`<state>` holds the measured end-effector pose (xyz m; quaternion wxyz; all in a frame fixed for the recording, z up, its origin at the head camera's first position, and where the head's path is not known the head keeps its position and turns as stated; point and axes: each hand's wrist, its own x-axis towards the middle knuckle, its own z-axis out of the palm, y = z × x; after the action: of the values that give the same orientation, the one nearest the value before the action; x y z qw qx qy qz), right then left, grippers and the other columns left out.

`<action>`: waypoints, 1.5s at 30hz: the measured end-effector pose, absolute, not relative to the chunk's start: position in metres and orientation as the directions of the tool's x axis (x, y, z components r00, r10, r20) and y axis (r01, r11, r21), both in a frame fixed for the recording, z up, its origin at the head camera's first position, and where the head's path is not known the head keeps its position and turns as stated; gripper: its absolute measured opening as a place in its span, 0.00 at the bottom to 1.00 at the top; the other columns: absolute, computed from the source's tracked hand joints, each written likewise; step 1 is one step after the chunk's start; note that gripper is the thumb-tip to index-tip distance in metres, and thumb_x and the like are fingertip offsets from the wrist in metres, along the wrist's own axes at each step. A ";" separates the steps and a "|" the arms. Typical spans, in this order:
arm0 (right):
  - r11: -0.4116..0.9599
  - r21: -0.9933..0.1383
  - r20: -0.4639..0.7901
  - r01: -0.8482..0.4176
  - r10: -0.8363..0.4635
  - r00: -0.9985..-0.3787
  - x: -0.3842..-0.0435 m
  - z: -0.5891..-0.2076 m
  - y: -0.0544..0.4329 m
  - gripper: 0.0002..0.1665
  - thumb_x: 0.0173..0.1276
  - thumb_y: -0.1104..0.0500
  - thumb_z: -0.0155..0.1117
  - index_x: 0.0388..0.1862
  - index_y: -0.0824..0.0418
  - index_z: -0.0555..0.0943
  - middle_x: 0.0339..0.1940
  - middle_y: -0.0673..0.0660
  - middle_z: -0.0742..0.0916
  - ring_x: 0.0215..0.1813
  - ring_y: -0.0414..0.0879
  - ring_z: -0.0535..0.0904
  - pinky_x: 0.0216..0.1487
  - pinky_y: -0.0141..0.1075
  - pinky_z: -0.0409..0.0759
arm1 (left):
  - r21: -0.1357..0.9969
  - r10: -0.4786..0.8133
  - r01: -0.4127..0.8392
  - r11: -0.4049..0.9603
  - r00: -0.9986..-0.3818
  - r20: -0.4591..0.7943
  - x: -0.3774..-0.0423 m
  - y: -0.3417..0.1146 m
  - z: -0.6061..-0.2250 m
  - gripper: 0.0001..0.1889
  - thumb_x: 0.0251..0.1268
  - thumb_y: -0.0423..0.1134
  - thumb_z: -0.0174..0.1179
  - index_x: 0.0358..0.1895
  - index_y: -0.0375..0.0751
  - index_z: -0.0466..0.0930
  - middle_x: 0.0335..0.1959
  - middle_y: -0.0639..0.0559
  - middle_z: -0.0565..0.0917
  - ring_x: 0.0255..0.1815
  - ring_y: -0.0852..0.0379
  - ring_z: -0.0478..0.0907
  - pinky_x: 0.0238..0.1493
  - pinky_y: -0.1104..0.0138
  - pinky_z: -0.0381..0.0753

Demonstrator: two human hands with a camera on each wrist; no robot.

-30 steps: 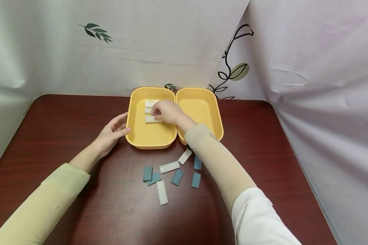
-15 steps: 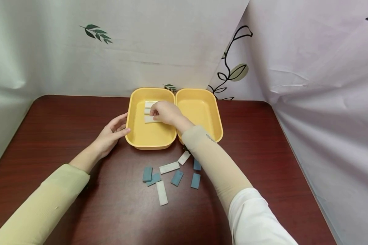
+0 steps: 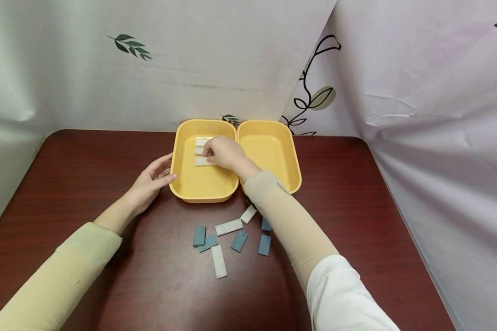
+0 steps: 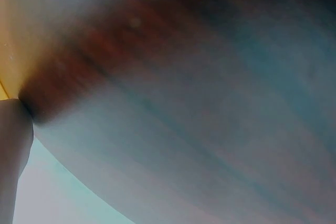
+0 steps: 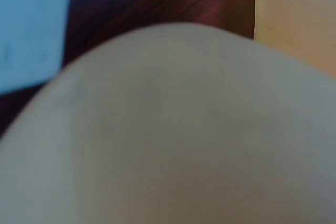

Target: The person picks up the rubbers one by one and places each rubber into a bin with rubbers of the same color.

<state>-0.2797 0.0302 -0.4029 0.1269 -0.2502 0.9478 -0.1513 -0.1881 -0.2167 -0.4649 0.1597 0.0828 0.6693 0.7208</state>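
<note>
Two yellow plastic trays stand side by side. In the left tray (image 3: 207, 187) my right hand (image 3: 225, 153) reaches down, its thumb and fingers pinching a flat white rectangular tile (image 3: 200, 162) close over the tray floor. The hand covers that tile's right end. Just behind it lie two more white tiles (image 3: 200, 142), partly hidden by the fingers. My left hand (image 3: 151, 181) rests against the left tray's outer side, thumb tip at the rim, fingers extended along the wall. A blurred finger (image 4: 13, 145) and some yellow show in the left wrist view.
Nearer the front of the dark red table (image 3: 157, 276) lie loose white tiles (image 3: 219, 261) and several blue-grey tiles (image 3: 264, 245), one overlapping another. The right tray (image 3: 269, 147) is partly under my right forearm. Pale curtains (image 3: 215, 50) hang behind and beside the table.
My right forearm has shifted slightly left and down, while its fingers stay on the white tile. My left hand has kept its place at the tray.
</note>
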 end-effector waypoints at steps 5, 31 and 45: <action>0.834 -0.347 -0.174 -0.429 -0.506 -0.845 -0.279 -0.404 0.030 0.06 0.76 0.57 0.71 0.49 0.50 0.89 0.48 0.47 0.90 0.52 0.41 0.83 0.59 0.35 0.80 | 0.992 0.340 -0.113 -0.059 -0.936 -0.087 -0.188 -0.217 -0.466 0.37 0.82 0.32 0.57 0.87 0.42 0.50 0.79 0.51 0.65 0.66 0.70 0.76 0.63 0.80 0.75; 0.820 -0.291 -0.197 -0.494 -0.556 -0.807 -0.283 -0.405 0.031 0.17 0.68 0.63 0.76 0.54 0.50 0.89 0.54 0.47 0.90 0.58 0.43 0.83 0.65 0.38 0.79 | 0.991 0.337 -0.109 -0.077 -0.938 -0.077 -0.189 -0.216 -0.466 0.37 0.82 0.31 0.57 0.87 0.42 0.52 0.76 0.55 0.68 0.66 0.70 0.76 0.63 0.80 0.75; 0.804 -0.313 -0.152 -0.505 -0.567 -0.809 -0.282 -0.406 0.032 0.15 0.70 0.64 0.72 0.53 0.52 0.89 0.51 0.48 0.90 0.53 0.43 0.82 0.61 0.36 0.79 | 0.992 0.341 -0.106 -0.067 -0.937 -0.077 -0.188 -0.216 -0.464 0.37 0.82 0.31 0.57 0.87 0.42 0.52 0.75 0.57 0.68 0.66 0.70 0.75 0.63 0.80 0.74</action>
<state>-0.2816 0.0323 -0.4056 0.1199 -0.2846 0.9422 -0.1298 -0.1881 -0.2164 -0.4642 0.1540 0.0881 0.6654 0.7251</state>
